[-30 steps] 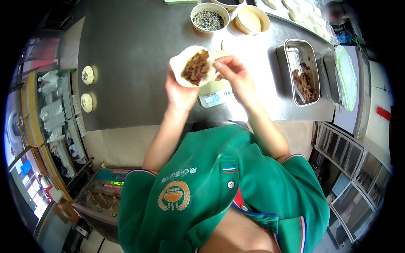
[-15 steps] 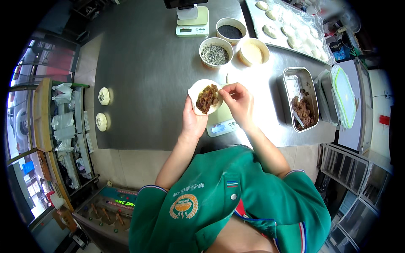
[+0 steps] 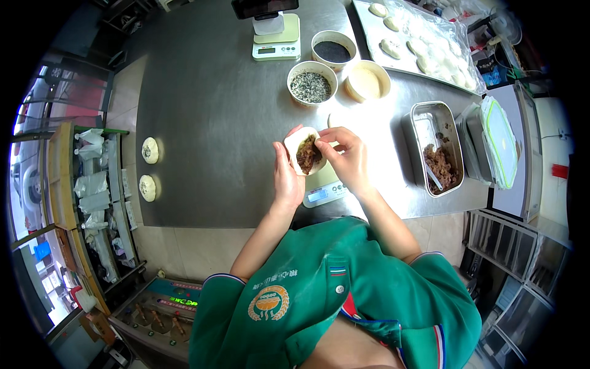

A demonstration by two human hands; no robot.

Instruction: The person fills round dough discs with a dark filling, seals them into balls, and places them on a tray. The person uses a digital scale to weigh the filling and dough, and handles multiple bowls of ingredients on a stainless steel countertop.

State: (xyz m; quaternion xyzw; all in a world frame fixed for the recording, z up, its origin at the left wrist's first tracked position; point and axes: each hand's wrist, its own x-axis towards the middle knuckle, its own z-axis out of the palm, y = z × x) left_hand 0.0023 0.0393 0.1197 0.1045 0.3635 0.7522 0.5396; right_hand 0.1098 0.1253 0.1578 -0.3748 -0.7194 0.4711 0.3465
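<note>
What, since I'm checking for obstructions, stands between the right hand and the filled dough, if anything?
Nothing visible: the right hand pinches the right rim of the filled dough, which the left hand cradles.

You have one filled wrapper (image 3: 304,155); three tubs (image 3: 309,103) beyond it, two speckled dough rounds (image 3: 150,150) left, one deep metal pan (image 3: 432,123) right, two scales (image 3: 320,197), one beyond, one nearer you.
</note>
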